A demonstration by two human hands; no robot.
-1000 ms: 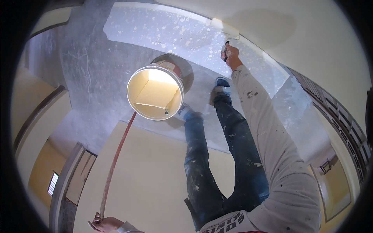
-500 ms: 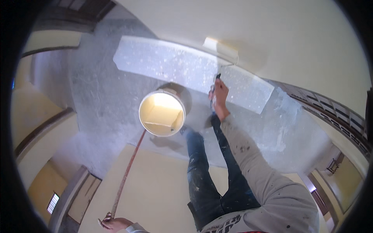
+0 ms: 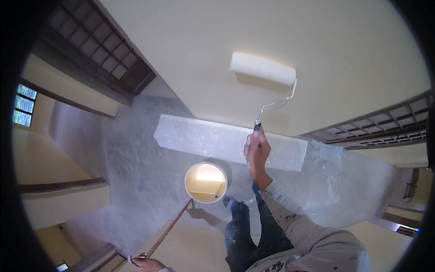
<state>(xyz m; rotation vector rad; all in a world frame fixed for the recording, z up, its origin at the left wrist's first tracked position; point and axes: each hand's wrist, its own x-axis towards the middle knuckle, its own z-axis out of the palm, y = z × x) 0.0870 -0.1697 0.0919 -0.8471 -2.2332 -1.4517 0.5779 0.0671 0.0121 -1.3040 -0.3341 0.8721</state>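
My right hand [image 3: 258, 154] is closed round the handle of a paint roller [image 3: 263, 69]. Its pale sleeve lies on or very close to the cream wall [image 3: 344, 63], with a shadow below it; contact is hard to tell. At the lower left, my left hand [image 3: 147, 264] grips the end of a long reddish pole [image 3: 170, 226], partly cut off by the frame edge. The pole runs up to the side of a round paint bucket [image 3: 187, 183] on the floor. Cream paint and a flat slanted piece show inside the bucket.
A pale, paint-specked sheet [image 3: 204, 136] lies along the wall's foot on the grey concrete floor [image 3: 140, 177]. Dark lattice woodwork [image 3: 97, 41] stands at the upper left, with more lattice [image 3: 389, 120] at the right. My feet and dark trousers are just right of the bucket.
My right hand has pushed the roller up the wall, away from the sheet. The view has tilted up, so the bucket and sheet sit lower. My left hand still grips the pole.
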